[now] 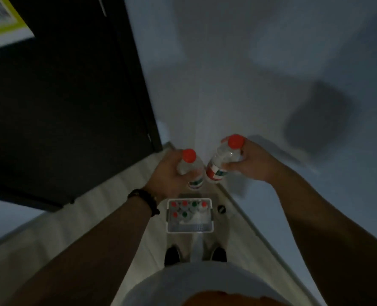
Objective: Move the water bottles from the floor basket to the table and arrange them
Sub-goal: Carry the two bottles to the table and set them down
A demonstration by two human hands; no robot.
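Head cam is dim and smeary, so the bottle labels are just a red, white and green blur, no reading them. The left hand (170, 173), dark beaded bracelet (145, 202) at the wrist, has its fingers wrapped round a clear plastic water bottle with a red cap (188, 166), roughly upright, its left side hidden by the palm. The right hand (251, 162) grips a second red-capped clear bottle (221, 161), tilted with the cap leaning right. Their label ends sit just beside each other; can't tell if they touch.

Both are up in the air above the white rectangular plastic floor basket (189, 231), which sits on the floor just ahead of the dark shoes (172, 255). More red- and green-capped bottles (184, 209) crowd its far end — too blurry to count. A pale white surface (271, 62) fills the right and a dark panel (61, 96) the left, both cut off by the frame.
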